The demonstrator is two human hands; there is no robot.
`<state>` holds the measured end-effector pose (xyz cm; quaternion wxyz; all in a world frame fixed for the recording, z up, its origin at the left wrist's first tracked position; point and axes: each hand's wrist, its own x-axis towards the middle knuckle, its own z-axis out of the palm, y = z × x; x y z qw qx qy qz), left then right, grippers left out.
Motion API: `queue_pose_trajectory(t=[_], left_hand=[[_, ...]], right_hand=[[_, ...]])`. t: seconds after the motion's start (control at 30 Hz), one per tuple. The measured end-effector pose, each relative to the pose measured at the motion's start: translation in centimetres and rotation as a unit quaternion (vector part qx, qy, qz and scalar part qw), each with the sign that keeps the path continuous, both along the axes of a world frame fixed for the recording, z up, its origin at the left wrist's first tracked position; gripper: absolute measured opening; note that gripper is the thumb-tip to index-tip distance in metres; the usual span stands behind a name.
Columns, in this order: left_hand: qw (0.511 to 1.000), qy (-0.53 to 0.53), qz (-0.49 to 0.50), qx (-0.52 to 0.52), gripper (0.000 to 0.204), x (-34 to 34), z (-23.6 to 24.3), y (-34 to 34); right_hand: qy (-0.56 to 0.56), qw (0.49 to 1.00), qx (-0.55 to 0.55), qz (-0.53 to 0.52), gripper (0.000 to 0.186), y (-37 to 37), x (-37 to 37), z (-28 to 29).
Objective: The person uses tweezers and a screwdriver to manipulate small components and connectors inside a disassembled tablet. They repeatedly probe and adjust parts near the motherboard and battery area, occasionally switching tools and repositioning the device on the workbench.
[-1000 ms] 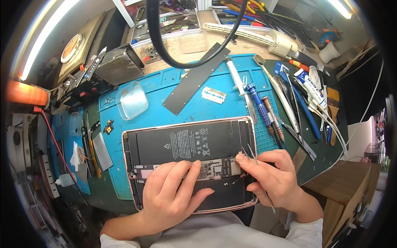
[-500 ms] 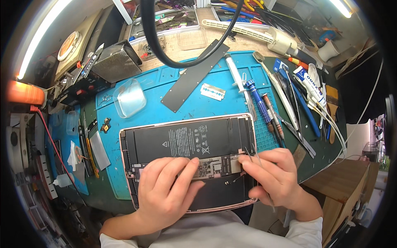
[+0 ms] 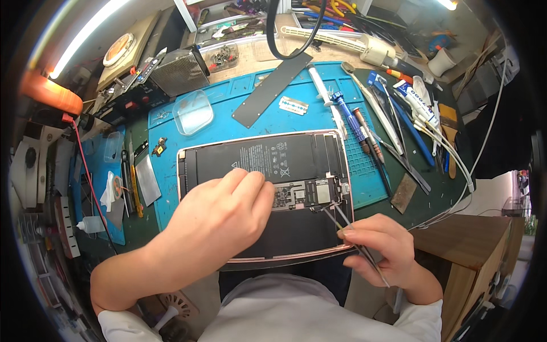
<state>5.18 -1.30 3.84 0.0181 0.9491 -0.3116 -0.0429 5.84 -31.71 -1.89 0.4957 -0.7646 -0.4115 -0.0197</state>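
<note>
Tablet (image 3: 296, 228), opened up with its pink-edged shell serving as a shallow container, lies at the near side of a blue mat (image 3: 273, 121), in front of the person. Inside the shell sit a dark battery (image 3: 268, 157) and, across the middle, a slim circuit board (image 3: 299, 195). Clock directions are taken from the tablet's centre. At eight o'clock the person's left hand (image 3: 225, 216) reaches over the tablet, its fingers drawn close together; whether they pinch anything cannot be told, as the back of the hand hides the tips. At four o'clock the right hand (image 3: 384, 248) pinches metal tweezers (image 3: 335, 222) between thumb and fingers, the two points standing slightly apart near the board's three o'clock end. Between ten and eleven, a clear plastic tub (image 3: 194, 114) rests on the mat. Toward half past eleven, beyond the mat, a small clear box (image 3: 224, 66) holds a heap of tiny mixed parts. Between nine and ten stands another small clear container (image 3: 114, 147), its contents too small to make out. Around twelve, at the far side, white-edged trays (image 3: 245, 39) hold jumbled tools, with bright handles (image 3: 329, 12) toward one.
</note>
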Motion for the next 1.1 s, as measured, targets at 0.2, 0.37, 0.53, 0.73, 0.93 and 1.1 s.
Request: queue_pose_trajectory(t=[0.2, 0.37, 0.53, 0.73, 0.93, 1.1], left_hand=[[0.998, 0.003, -0.030, 0.048, 0.029, 0.5, 0.6, 0.0], [0.997, -0.047, -0.035, 0.058, 0.029, -0.1, -0.6, -0.3], [0.994, -0.077, -0.035, 0.064, 0.031, -0.7, -1.1, -0.3], [0.994, -0.088, -0.032, 0.060, 0.035, -0.9, -1.3, -0.1], [0.995, -0.085, -0.033, 0.048, 0.032, -0.4, -1.5, 0.0], [0.994, -0.090, -0.043, 0.053, 0.021, -0.2, -1.4, -0.4]], right_hand=[[0.266, 0.953, 0.010, 0.142, 0.043, -1.0, -0.6, 1.9], [0.299, 0.945, -0.057, 0.119, 0.032, -0.1, -0.2, 3.7], [-0.115, 0.952, -0.278, -0.050, 0.035, 2.3, 0.0, 3.6], [-0.140, 0.953, -0.254, -0.084, 0.020, 4.1, 0.5, 2.0], [-0.107, 0.964, -0.230, -0.085, 0.017, 4.6, 0.8, 1.4], [-0.089, 0.967, -0.225, -0.078, 0.020, 4.5, 0.9, 1.1]])
